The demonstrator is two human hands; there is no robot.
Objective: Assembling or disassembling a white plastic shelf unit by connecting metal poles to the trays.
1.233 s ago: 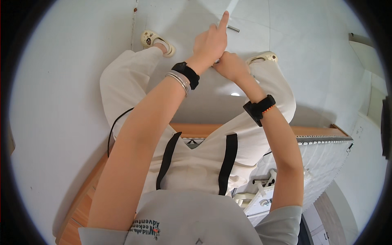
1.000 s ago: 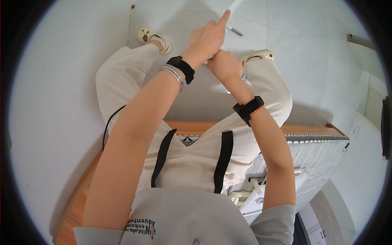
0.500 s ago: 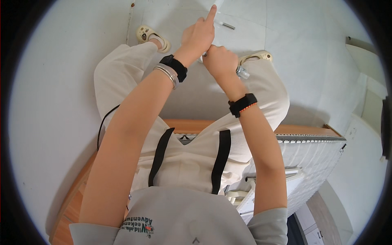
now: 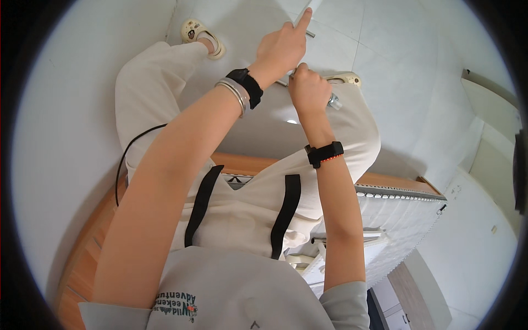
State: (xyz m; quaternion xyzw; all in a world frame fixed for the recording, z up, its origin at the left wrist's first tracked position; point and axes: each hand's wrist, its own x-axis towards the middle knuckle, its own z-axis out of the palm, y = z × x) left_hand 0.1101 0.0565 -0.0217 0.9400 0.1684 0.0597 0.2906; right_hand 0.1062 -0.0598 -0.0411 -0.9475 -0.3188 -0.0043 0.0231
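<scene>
My left hand (image 4: 281, 50) is curled over a pale, narrow bar (image 4: 313, 5), its index finger stretched along it. Most of that bar is hidden under the hand. Just to the right and nearer, my right hand (image 4: 311, 91) is closed round a handle-like thing whose clear, shiny end (image 4: 335, 102) sticks out beside the little finger. I cannot make out its kind. A short grey metal rod end (image 4: 311, 34) shows beyond the left hand, and a thin metal piece (image 4: 282, 83) shows between the wrists. Both hands are close together above the floor.
My legs in cream trousers (image 4: 146, 93) are spread, with cream clogs (image 4: 192, 30) on the pale tiled floor (image 4: 396, 71). Behind me are a wooden edge (image 4: 385, 180) and a light quilted cover (image 4: 401, 225) with a white folding frame (image 4: 319, 264) on it. A black cable (image 4: 124, 154) hangs at left.
Both hands have shifted slightly right in the view, and the left has risen a little from the right. Less of the grey metal rod shows. The view has moved slightly too.
</scene>
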